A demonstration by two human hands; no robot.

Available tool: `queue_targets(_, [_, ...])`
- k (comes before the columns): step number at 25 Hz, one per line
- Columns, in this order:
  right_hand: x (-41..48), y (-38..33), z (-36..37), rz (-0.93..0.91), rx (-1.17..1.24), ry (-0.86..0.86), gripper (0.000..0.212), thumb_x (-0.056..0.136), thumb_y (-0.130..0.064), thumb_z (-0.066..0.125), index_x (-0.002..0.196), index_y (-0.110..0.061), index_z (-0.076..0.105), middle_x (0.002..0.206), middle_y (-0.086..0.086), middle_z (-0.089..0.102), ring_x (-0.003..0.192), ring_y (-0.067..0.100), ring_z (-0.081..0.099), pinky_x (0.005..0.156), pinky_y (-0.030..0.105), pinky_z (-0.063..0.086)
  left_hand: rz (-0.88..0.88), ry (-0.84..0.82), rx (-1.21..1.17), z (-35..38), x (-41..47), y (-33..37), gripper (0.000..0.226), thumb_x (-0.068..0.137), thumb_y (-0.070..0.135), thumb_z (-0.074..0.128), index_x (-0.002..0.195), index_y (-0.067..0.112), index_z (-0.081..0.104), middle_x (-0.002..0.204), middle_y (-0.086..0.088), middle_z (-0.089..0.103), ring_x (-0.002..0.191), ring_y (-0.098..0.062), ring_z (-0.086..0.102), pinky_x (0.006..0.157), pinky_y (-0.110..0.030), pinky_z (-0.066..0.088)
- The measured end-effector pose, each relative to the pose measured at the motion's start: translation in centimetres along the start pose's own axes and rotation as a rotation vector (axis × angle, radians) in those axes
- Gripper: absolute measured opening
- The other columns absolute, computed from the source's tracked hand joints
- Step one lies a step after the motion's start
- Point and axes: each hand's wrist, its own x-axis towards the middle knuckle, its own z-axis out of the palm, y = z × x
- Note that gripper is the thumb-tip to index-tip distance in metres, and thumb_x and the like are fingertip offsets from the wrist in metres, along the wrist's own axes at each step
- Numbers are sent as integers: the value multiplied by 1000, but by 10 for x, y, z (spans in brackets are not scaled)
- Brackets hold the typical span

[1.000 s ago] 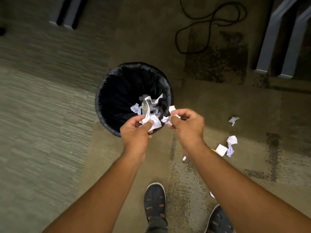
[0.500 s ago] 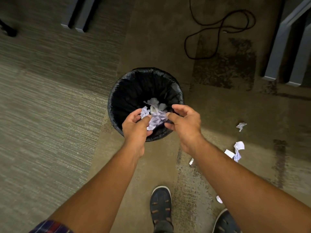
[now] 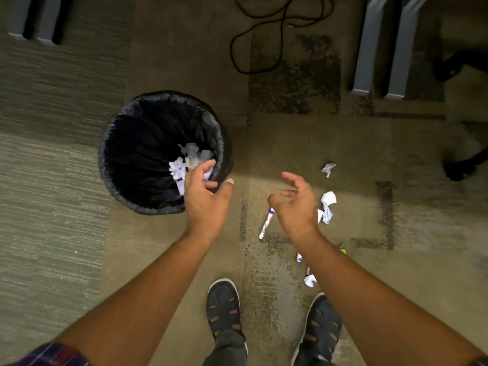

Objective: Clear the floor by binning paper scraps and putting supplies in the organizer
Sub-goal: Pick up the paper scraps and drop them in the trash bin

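A round bin with a black liner [image 3: 124, 143] stands on the carpet, with crumpled white paper [image 3: 182, 165] lying inside it. My left hand [image 3: 204, 199] hovers over the bin's near right rim, fingers apart and empty. My right hand [image 3: 297, 204] is open and empty to the right of the bin, above the floor. A white marker [image 3: 265, 225] lies on the carpet between my hands. Paper scraps lie to the right: a small one [image 3: 328, 169], a larger crumpled one [image 3: 328, 206], and another [image 3: 309, 280] beside my right forearm.
My two dark shoes [image 3: 224, 305] stand at the bottom. A black cable [image 3: 264, 35] loops on the floor ahead. Grey furniture legs [image 3: 383, 48] stand at the upper right, others at the upper left [image 3: 34, 19]. A chair base [image 3: 462, 165] sits at the far right. A small green item [image 3: 342, 251] peeks by my right arm.
Both hands held crumpled paper over the bin; they have let it go into the bin, opened, and moved apart, the right hand swinging right over the floor.
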Motion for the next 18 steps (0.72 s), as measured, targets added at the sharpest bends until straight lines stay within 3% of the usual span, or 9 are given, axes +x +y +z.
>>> queue_targets(5, [2, 83, -62, 36, -96, 63, 57, 79, -9, 82, 130, -22, 62, 130, -1, 58, 103, 16, 63, 80, 12, 45, 139, -215, 205, 64, -43, -26, 54, 83, 22, 81, 131, 32, 58, 128, 7, 51, 102, -10, 59, 82, -19, 53])
queue_targets(8, [6, 141, -104, 108, -126, 110, 56, 78, -6, 82, 129, -20, 64, 131, 6, 59, 103, 19, 64, 93, 33, 55, 155, -390, 329, 101, -62, -52, 56, 83, 22, 82, 135, 23, 61, 133, 1, 54, 115, -15, 58, 104, -32, 50])
queue_targets(10, [9, 182, -130, 179, -166, 142, 57, 77, -6, 81, 130, -17, 63, 132, 8, 61, 103, 23, 65, 100, 44, 54, 154, -489, 406, 125, -73, -72, 61, 83, 22, 82, 140, 19, 59, 143, -4, 55, 130, -22, 56, 114, -30, 43])
queue_targets(14, [8, 268, -164, 287, -348, 153, 62, 76, -15, 85, 133, -10, 62, 131, 16, 64, 119, 36, 62, 107, 43, 48, 189, -658, 597, 172, -93, -118, 79, 87, 23, 79, 156, 16, 41, 167, -12, 33, 153, -25, 33, 121, -24, 25])
queue_targets(18, [3, 336, -167, 359, -513, 62, 59, 79, -34, 85, 126, -8, 61, 121, 21, 66, 116, 37, 60, 96, 38, 46, 330, -730, 692, 212, -100, -163, 52, 85, 9, 73, 136, 2, 61, 137, -24, 60, 133, -40, 53, 115, -39, 41])
